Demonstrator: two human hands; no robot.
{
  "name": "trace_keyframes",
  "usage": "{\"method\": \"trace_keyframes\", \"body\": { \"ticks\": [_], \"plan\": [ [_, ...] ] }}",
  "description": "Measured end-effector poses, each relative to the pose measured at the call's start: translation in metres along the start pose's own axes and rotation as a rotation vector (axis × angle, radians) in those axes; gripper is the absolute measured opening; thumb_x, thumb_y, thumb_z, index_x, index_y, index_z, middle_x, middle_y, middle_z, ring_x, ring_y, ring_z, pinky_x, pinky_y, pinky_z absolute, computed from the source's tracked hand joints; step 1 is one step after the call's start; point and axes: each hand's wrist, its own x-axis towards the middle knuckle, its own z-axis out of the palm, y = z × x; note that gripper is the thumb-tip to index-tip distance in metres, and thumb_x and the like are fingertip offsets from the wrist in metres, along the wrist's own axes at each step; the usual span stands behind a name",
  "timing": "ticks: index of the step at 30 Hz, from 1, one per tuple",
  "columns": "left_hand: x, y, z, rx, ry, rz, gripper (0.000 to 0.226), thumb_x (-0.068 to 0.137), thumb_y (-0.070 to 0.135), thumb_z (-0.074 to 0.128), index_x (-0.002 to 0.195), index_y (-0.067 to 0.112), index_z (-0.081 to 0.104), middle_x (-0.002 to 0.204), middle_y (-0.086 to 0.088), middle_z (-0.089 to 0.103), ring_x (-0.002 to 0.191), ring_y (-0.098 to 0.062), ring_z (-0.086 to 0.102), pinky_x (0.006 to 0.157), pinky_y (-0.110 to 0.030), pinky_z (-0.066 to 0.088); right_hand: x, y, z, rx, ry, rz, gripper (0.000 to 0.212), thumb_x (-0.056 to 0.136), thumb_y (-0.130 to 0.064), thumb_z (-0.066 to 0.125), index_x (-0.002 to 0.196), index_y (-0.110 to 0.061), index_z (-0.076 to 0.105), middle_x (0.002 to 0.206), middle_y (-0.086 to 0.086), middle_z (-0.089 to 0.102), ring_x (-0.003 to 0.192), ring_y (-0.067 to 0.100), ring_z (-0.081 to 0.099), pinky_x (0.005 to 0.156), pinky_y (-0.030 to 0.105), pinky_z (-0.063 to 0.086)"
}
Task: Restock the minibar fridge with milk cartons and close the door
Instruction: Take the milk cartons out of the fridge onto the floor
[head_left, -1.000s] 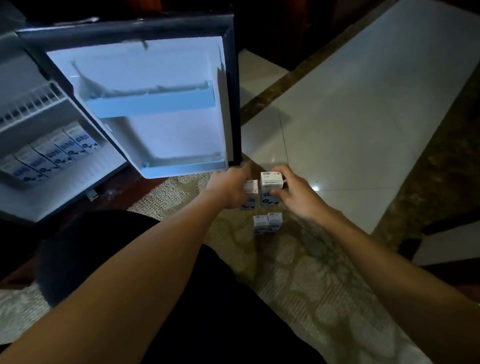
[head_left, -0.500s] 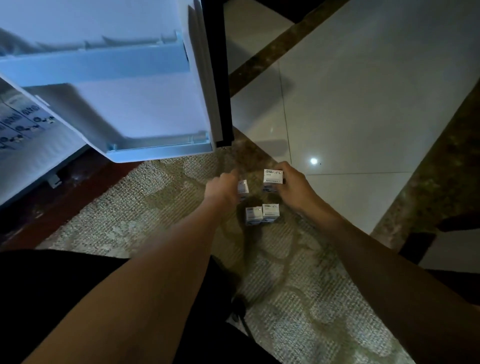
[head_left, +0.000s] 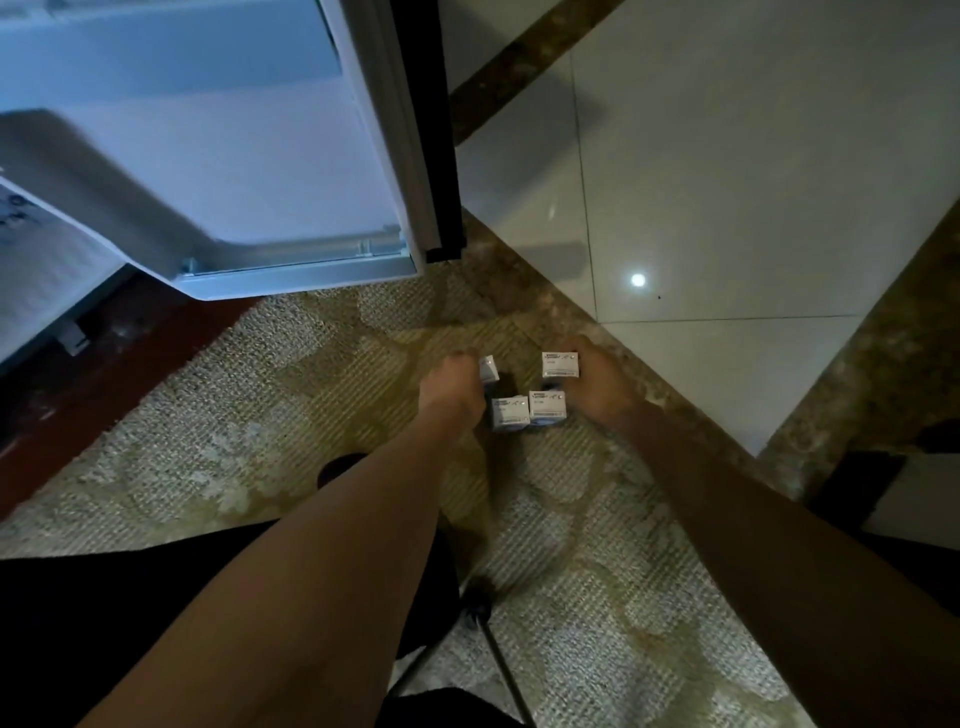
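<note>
Several small white milk cartons stand on the patterned rug. My left hand (head_left: 451, 385) grips one tilted carton (head_left: 489, 369) at the group's left. My right hand (head_left: 597, 384) holds another carton (head_left: 559, 364) at the far right. Two more cartons (head_left: 509, 413) (head_left: 547, 408) stand side by side on the rug between my hands, nearer to me. The fridge door (head_left: 249, 171) hangs open at upper left, its white inner lining and lower door shelf (head_left: 301, 270) facing me. The fridge interior is almost out of view at the far left.
The beige rug (head_left: 260, 415) covers the floor under me. Glossy white tiles (head_left: 727, 182) with dark marble borders lie to the right. A dark thin rod (head_left: 498, 660) lies on the rug near my knees. My dark-clothed legs fill the bottom left.
My view has tilted down and closer, so the fridge interior slid out of sight. Both hands have sunk toward the rug with their cartons and spread slightly apart.
</note>
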Motion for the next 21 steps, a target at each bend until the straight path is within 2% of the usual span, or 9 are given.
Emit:
{"method": "trace_keyframes", "body": {
  "ticks": [2, 5, 8, 11, 14, 17, 21],
  "plan": [
    [-0.003, 0.002, -0.002, -0.008, -0.038, -0.020, 0.050, 0.090, 0.009, 0.062, 0.138, 0.016, 0.049, 0.133, -0.012, 0.054, 0.120, -0.033, 0.056, 0.097, -0.044, 0.050, -0.003, 0.001, -0.002, -0.008, -0.015, 0.005, 0.025, 0.093, -0.011, 0.063, 0.114, -0.023, 0.058, 0.110, 0.003, 0.065, 0.095, 0.013, 0.062, 0.071, 0.020, 0.045],
    [-0.011, 0.006, -0.010, -0.004, -0.088, -0.022, 0.062, 0.091, 0.015, 0.062, 0.147, 0.017, 0.037, 0.142, -0.011, 0.046, 0.127, -0.033, 0.050, 0.102, -0.046, 0.046, -0.013, -0.003, -0.005, -0.050, -0.008, -0.002, 0.042, 0.097, -0.012, 0.058, 0.138, -0.013, 0.051, 0.131, 0.010, 0.061, 0.112, 0.022, 0.061, 0.088, 0.029, 0.048],
    [-0.027, 0.016, -0.023, 0.017, -0.081, -0.002, 0.071, 0.089, 0.020, 0.067, 0.150, 0.018, 0.032, 0.151, -0.008, 0.036, 0.133, -0.033, 0.044, 0.104, -0.046, 0.042, -0.027, -0.012, -0.007, -0.101, 0.021, 0.022, 0.045, 0.096, -0.018, 0.057, 0.140, -0.014, 0.049, 0.133, 0.013, 0.059, 0.116, 0.029, 0.060, 0.097, 0.040, 0.051],
    [-0.046, 0.026, -0.046, 0.060, -0.030, 0.057, 0.075, 0.087, 0.020, 0.069, 0.152, 0.016, 0.031, 0.156, -0.008, 0.031, 0.137, -0.033, 0.039, 0.107, -0.046, 0.042, -0.044, -0.029, -0.012, -0.135, 0.053, 0.014, 0.045, 0.095, -0.024, 0.058, 0.138, -0.014, 0.050, 0.132, 0.014, 0.059, 0.118, 0.032, 0.059, 0.098, 0.042, 0.051],
    [-0.069, 0.033, -0.070, 0.120, 0.033, 0.159, 0.066, 0.091, 0.019, 0.062, 0.150, 0.016, 0.034, 0.150, -0.010, 0.040, 0.133, -0.032, 0.045, 0.102, -0.044, 0.043, -0.059, -0.053, -0.024, -0.095, 0.051, -0.027, 0.048, 0.096, -0.024, 0.056, 0.143, -0.016, 0.047, 0.136, 0.015, 0.057, 0.120, 0.034, 0.056, 0.101, 0.043, 0.048],
    [-0.088, 0.027, -0.092, 0.171, -0.007, 0.145, 0.055, 0.092, 0.024, 0.060, 0.144, 0.018, 0.041, 0.136, -0.009, 0.056, 0.120, -0.029, 0.055, 0.094, -0.041, 0.048, -0.068, -0.084, -0.036, -0.088, 0.027, -0.127, 0.048, 0.096, -0.021, 0.057, 0.143, -0.015, 0.048, 0.137, 0.014, 0.056, 0.121, 0.032, 0.056, 0.101, 0.042, 0.048],
    [-0.113, 0.003, -0.134, 0.231, -0.027, 0.174, 0.061, 0.094, 0.028, 0.060, 0.149, 0.018, 0.038, 0.150, -0.010, 0.045, 0.135, -0.030, 0.046, 0.109, -0.045, 0.040, -0.072, -0.134, -0.038, -0.155, -0.015, -0.257, 0.044, 0.096, -0.019, 0.057, 0.139, -0.014, 0.053, 0.138, 0.010, 0.057, 0.122, 0.027, 0.056, 0.102, 0.038, 0.047]
  ]
}}
